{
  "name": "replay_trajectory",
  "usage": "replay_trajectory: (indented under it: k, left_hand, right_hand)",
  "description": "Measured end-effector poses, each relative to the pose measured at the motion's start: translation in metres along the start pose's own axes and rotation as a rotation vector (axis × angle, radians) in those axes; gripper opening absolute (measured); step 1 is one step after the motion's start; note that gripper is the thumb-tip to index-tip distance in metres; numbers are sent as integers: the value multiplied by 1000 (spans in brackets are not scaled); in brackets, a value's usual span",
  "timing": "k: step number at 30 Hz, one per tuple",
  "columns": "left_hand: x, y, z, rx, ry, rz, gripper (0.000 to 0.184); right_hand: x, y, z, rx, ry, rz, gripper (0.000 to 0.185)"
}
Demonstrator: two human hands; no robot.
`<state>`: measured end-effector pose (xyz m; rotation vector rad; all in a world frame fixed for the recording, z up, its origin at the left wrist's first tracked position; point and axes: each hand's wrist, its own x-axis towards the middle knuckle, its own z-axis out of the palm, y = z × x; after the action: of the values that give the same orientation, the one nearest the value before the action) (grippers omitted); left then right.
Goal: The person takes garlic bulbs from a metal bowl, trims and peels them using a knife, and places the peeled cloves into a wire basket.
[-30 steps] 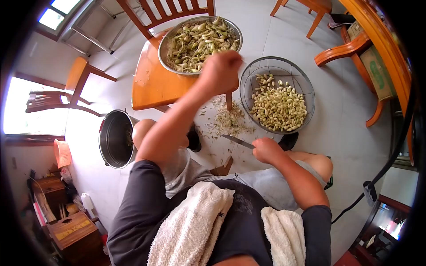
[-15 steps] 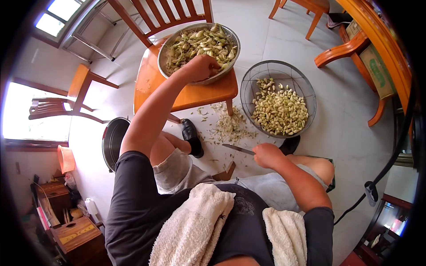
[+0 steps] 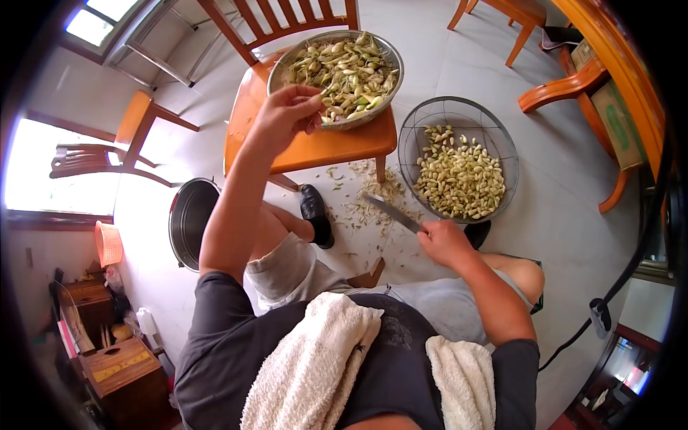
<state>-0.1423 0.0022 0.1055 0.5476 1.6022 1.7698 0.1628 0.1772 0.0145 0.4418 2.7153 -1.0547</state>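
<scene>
My left hand (image 3: 292,115) is raised at the near left rim of a metal bowl (image 3: 275,77). Its thumb and fingers pinch a small onion-like bulb (image 3: 326,92), partly hidden by the fingertips. More untrimmed bulbs (image 3: 351,68) with stems and roots fill the bowl. In my right hand (image 3: 446,244) is a knife (image 3: 394,213), its blade pointing up and left over the floor. Trimmed pale bulbs (image 3: 462,175) lie in a round wire-framed mesh basket (image 3: 510,158) beyond that hand.
The bowl stands on a wooden chair (image 3: 344,150). Scraps (image 3: 380,193) litter the floor between my feet. A dark metal bucket (image 3: 193,226) is at the left, near another wooden chair (image 3: 136,129). A black cable (image 3: 631,258) hangs at the right.
My left hand has come up out of the bowl and turned, pinching a bulb. The right hand has shifted slightly right and up with the knife. The whole view has moved a little.
</scene>
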Motion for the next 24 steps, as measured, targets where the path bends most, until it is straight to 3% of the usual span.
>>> replay_trajectory:
  k: [3, 9, 13, 17, 24]
  left_hand:
    - [-40, -16, 21, -336, 2, -94, 19]
    - [-65, -73, 50, -623, -39, -143, 18]
    - [-71, -89, 65, -429, 122, -185, 17]
    - [-76, -103, 75, -337, 99, -177, 17]
    - [-80, -111, 90, -291, 100, -210, 17]
  right_hand:
    - [-1, -6, -2, 204, 193, -98, 14]
    - [-3, -16, -9, 365, 407, -171, 15]
    - [-2, -19, -11, 321, 508, -218, 15]
    - [1, -17, -6, 187, 598, -370, 14]
    - [-2, -14, -2, 92, 516, -340, 17]
